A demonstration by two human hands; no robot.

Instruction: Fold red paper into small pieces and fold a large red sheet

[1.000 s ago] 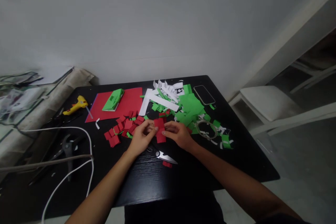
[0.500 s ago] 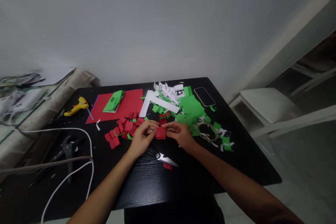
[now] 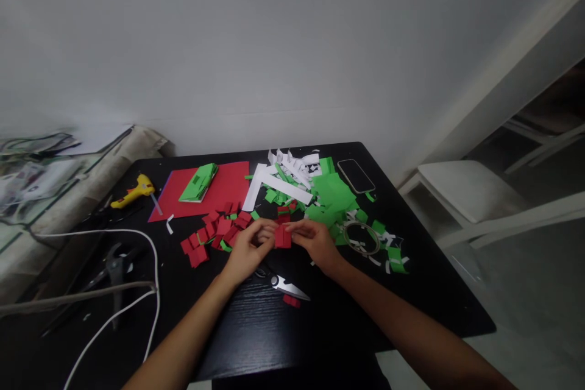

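Between my two hands is a small red folded paper piece (image 3: 283,236), held up at the middle of the black table. The thumb and fingers of my left hand (image 3: 249,250) pinch its left side. From the other side, my right hand (image 3: 317,244) grips its right edge with the fingertips. Just beyond lies another red paper piece (image 3: 283,213). A heap of red folded papers (image 3: 222,228) spreads left of my left hand. Scissors (image 3: 286,286) lie below my hands, their handles partly hidden, beside a small red piece (image 3: 291,301).
Green paper (image 3: 333,195), white strips (image 3: 286,187) and a metal ring (image 3: 361,238) lie to the right and back, near a phone (image 3: 355,176). A yellow glue gun (image 3: 137,191), red sheet (image 3: 233,180), pliers (image 3: 116,274) and white cable (image 3: 155,256) are leftward. A white chair (image 3: 470,186) stands right.
The view has tilted slightly, so everything sits a little lower. Both hands still hold the red paper piece, and the fingers have shifted slightly on it.
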